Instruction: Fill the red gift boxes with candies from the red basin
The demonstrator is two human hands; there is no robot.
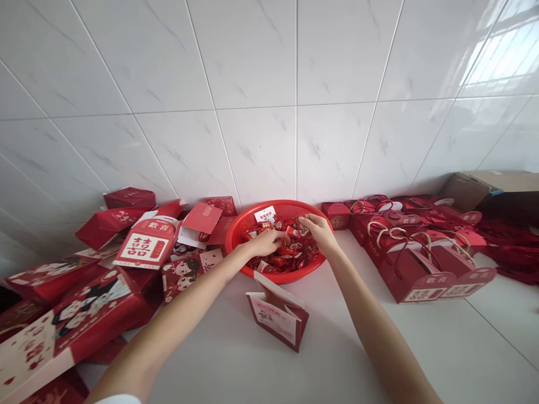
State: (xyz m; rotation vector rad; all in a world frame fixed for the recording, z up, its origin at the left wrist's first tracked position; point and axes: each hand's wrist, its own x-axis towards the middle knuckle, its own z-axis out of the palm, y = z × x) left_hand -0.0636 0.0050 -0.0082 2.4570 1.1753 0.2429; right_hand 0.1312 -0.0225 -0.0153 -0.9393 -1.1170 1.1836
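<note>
A red plastic basket (pixel 231 242) full of red-wrapped candies (pixel 295 259) stands against the tiled wall. My left hand (pixel 268 242) reaches in over its left side, fingers curled down among the candies; what they grip, if anything, is hidden. At the right side of the basket, my right hand (pixel 320 231) pinches a wrapped candy (pixel 304 226) between thumb and fingers. A white printed card (pixel 265 214) leans at the back of the basket. In front of it, between my forearms, a small red gift box (pixel 278 317) sits with its top flaps raised.
Red gift boxes (pixel 147 244) lie piled at the left. Several closed boxes with rope handles (pixel 421 275) stand in rows at the right. Behind them are dark red ribbons (pixel 509 244) and a cardboard box (pixel 467 193). White wall tiles (pixel 256 151) rise behind the tabletop.
</note>
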